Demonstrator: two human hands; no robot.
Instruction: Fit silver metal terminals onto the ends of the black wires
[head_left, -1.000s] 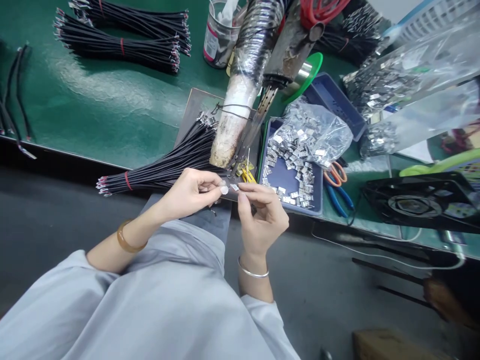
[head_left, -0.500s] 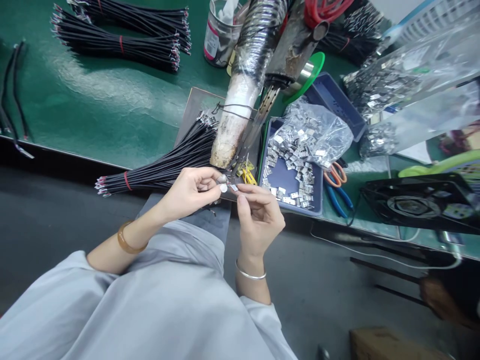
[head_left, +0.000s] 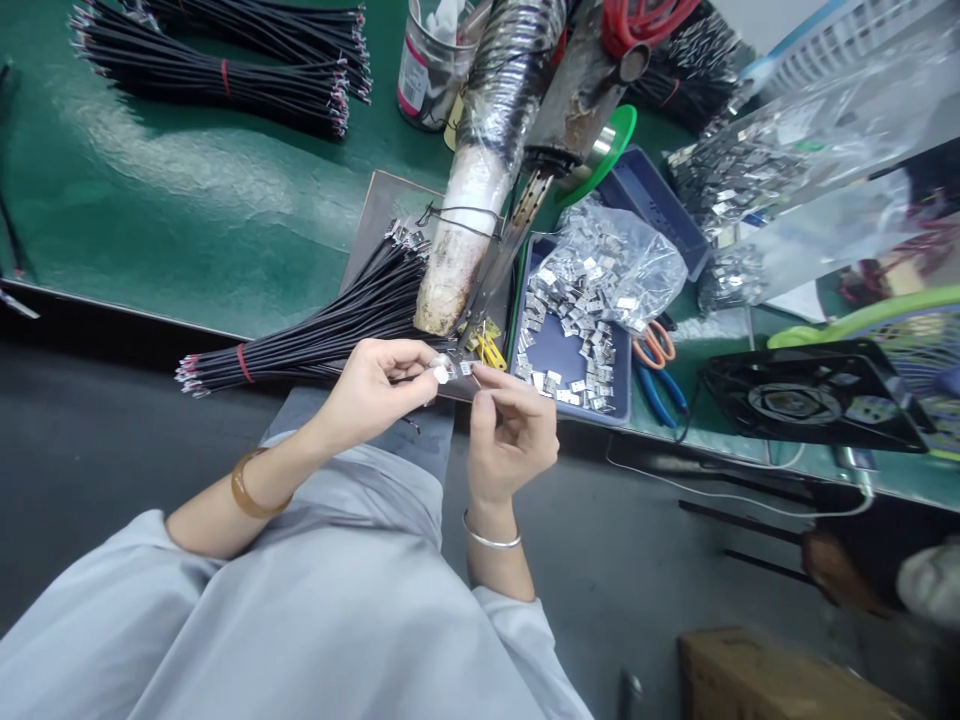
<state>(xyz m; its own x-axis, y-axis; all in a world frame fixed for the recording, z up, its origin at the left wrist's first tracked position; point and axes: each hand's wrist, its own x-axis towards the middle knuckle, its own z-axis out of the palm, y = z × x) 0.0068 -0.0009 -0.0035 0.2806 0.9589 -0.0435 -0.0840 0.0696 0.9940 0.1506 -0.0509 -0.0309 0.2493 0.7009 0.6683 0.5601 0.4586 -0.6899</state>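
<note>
My left hand (head_left: 379,385) is closed in a pinch, with white coverings on its fingertips. Just beyond them sits a small silver metal connector (head_left: 466,368), seemingly held by this hand. My right hand (head_left: 514,425) pinches a thin wire-like piece (head_left: 477,381) close to the connector; its kind is too small to tell. Above both hands hangs a soldering iron (head_left: 517,225), tip pointing down, beside a stained white nozzle on a foil-wrapped duct (head_left: 465,220). Left of them lies a bundle of black cables (head_left: 322,325) tied with a red band. A yellow piece (head_left: 491,350) lies behind my fingers.
A blue tray (head_left: 559,350) of loose metal connectors and a plastic bag (head_left: 630,260) stand to the right. Beyond are pliers (head_left: 660,385), orange-handled cutters (head_left: 654,343) and a black fan (head_left: 814,395). More cable bundles (head_left: 217,75) and a jar (head_left: 427,75) stand at the back.
The view has shifted slightly, so the bench things appear a little further left. My right fingertips have drawn slightly away from the metal connector; both hands stay pinched.
</note>
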